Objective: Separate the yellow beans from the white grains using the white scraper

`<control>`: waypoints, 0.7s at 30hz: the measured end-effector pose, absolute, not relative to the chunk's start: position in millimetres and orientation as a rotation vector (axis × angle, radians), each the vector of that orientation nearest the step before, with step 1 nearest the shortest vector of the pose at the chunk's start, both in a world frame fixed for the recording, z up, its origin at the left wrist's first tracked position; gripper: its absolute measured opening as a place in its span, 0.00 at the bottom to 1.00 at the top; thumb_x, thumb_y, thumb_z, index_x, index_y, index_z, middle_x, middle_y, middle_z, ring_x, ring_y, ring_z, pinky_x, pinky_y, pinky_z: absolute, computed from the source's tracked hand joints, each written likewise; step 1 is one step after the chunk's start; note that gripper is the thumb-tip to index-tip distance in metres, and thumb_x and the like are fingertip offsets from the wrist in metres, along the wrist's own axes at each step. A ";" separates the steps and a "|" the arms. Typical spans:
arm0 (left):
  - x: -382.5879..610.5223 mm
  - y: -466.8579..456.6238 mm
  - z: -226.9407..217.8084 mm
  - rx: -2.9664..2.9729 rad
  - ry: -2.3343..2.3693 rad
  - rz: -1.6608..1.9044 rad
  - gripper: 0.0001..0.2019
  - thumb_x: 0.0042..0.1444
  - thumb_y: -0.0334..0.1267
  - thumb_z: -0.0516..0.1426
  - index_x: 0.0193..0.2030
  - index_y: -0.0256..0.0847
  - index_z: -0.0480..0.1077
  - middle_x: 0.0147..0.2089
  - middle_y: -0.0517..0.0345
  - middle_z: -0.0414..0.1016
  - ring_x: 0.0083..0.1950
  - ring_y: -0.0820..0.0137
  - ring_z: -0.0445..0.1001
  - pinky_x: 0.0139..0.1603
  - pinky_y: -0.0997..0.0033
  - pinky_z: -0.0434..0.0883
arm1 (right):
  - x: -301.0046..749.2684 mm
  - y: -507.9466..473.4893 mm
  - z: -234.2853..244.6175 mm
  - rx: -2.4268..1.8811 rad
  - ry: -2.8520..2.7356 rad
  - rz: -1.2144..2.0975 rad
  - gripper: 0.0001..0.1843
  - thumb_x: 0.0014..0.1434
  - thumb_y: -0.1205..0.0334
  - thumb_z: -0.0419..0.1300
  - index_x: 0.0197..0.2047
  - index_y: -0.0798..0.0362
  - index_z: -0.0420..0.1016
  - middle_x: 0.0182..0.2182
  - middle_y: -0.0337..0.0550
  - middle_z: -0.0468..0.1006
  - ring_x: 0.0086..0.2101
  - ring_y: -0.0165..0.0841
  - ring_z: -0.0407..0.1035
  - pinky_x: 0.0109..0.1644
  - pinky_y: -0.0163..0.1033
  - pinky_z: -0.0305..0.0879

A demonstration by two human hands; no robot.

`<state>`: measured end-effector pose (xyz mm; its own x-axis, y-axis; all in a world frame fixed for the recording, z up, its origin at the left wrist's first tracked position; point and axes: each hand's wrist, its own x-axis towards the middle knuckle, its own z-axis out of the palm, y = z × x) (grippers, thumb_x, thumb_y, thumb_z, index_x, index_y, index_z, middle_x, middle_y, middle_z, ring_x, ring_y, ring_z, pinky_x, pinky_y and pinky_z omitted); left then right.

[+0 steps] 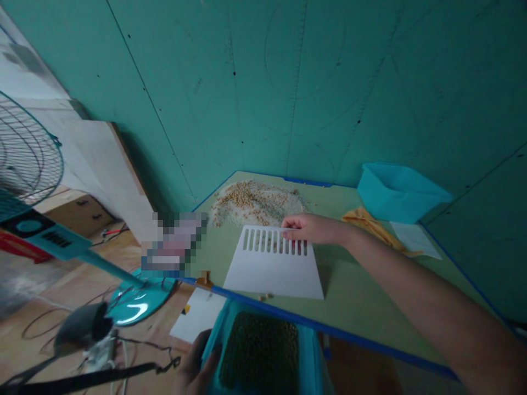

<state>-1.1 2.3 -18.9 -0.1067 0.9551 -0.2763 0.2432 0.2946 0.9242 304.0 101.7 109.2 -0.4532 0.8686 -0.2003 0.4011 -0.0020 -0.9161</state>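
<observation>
My right hand (299, 226) grips the far edge of a white slotted scraper (274, 272), which leans over the tabletop with its wide edge toward me. A few loose beans (265, 297) lie by that edge. Just beyond the scraper spreads a pile of tan beans mixed with white grains (255, 200). Below the table's front edge, my left hand (200, 365) is closed on the left rim of a blue plastic bin (310, 351). Small dark green grains or beans (259, 354) fill much of the bin.
At the table's back right stand a turquoise bin (401, 189), a crumpled orange-brown cloth (373, 229) and a white sheet (415, 239). A pixelated object (177, 241) lies at the left edge. A turquoise fan (49, 236) stands left, with cords across the floor. A green wall (288, 109) closes the back.
</observation>
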 end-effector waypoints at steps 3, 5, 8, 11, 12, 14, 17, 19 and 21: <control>-5.0 4.6 -21.5 1.114 1.534 0.804 0.15 0.37 0.49 0.59 0.33 0.46 0.69 0.31 0.62 0.79 0.39 0.59 0.74 0.39 0.69 0.69 | 302.8 98.1 111.4 -1.367 -1.848 1.510 0.08 0.55 0.58 0.54 0.31 0.54 0.60 0.20 0.33 0.69 0.19 0.23 0.65 0.24 0.31 0.62; -4.6 4.1 -20.1 1.108 1.577 0.801 0.16 0.38 0.48 0.58 0.34 0.46 0.69 0.32 0.61 0.79 0.41 0.59 0.74 0.40 0.68 0.69 | 301.1 95.0 113.7 -1.387 -1.864 1.519 0.08 0.54 0.59 0.55 0.31 0.54 0.60 0.20 0.34 0.70 0.19 0.23 0.65 0.25 0.31 0.62; -0.3 1.4 -12.8 1.095 1.650 0.828 0.17 0.35 0.48 0.58 0.34 0.45 0.69 0.34 0.58 0.79 0.44 0.57 0.73 0.42 0.68 0.68 | 298.9 91.3 116.8 -1.419 -1.943 1.478 0.09 0.54 0.58 0.55 0.31 0.54 0.60 0.21 0.35 0.71 0.20 0.25 0.66 0.24 0.31 0.62; 3.7 -0.5 -6.1 1.121 1.634 0.831 0.16 0.34 0.50 0.57 0.31 0.45 0.69 0.31 0.58 0.78 0.40 0.58 0.73 0.40 0.67 0.68 | 297.5 89.5 119.3 -1.460 -1.985 1.455 0.09 0.54 0.57 0.54 0.31 0.53 0.60 0.21 0.35 0.72 0.21 0.26 0.67 0.24 0.31 0.62; 4.3 -0.6 -5.2 1.140 1.624 0.830 0.15 0.34 0.50 0.57 0.30 0.45 0.69 0.29 0.59 0.77 0.38 0.58 0.73 0.39 0.68 0.68 | 297.0 88.9 120.4 -1.472 -1.988 1.451 0.09 0.55 0.57 0.53 0.32 0.53 0.59 0.22 0.36 0.72 0.21 0.26 0.67 0.24 0.31 0.62; 4.7 -0.2 -5.5 1.185 1.589 0.820 0.14 0.37 0.49 0.57 0.30 0.45 0.68 0.27 0.61 0.76 0.35 0.60 0.73 0.36 0.69 0.68 | 295.6 86.9 124.0 -1.498 -2.016 1.415 0.08 0.55 0.58 0.53 0.32 0.53 0.59 0.22 0.36 0.72 0.22 0.27 0.68 0.25 0.31 0.61; 4.6 1.2 -8.0 1.220 1.542 0.810 0.13 0.39 0.49 0.56 0.31 0.45 0.68 0.26 0.63 0.75 0.33 0.62 0.72 0.33 0.71 0.68 | 291.2 79.4 134.2 -1.555 -2.183 1.164 0.09 0.55 0.56 0.52 0.32 0.53 0.60 0.23 0.38 0.73 0.23 0.28 0.68 0.24 0.30 0.58; 5.0 1.7 -8.4 1.210 1.540 0.819 0.14 0.39 0.50 0.56 0.31 0.45 0.68 0.26 0.62 0.76 0.33 0.62 0.72 0.32 0.71 0.68 | 286.4 71.1 143.1 -1.595 -2.327 0.860 0.09 0.55 0.55 0.53 0.32 0.53 0.63 0.23 0.39 0.73 0.23 0.28 0.67 0.23 0.30 0.53; 5.1 1.5 -7.7 1.201 1.551 0.812 0.14 0.39 0.49 0.56 0.31 0.45 0.68 0.28 0.62 0.76 0.35 0.62 0.72 0.34 0.70 0.68 | 280.6 61.9 151.1 -1.620 -2.416 0.571 0.10 0.54 0.55 0.53 0.34 0.53 0.64 0.24 0.40 0.72 0.23 0.29 0.65 0.22 0.31 0.49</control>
<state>5.1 1.5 -7.7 -0.0366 0.9557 -0.2919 0.3042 0.2889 0.9077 280.6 61.9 151.1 -0.3919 0.9177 -0.0657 0.8499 0.3338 -0.4078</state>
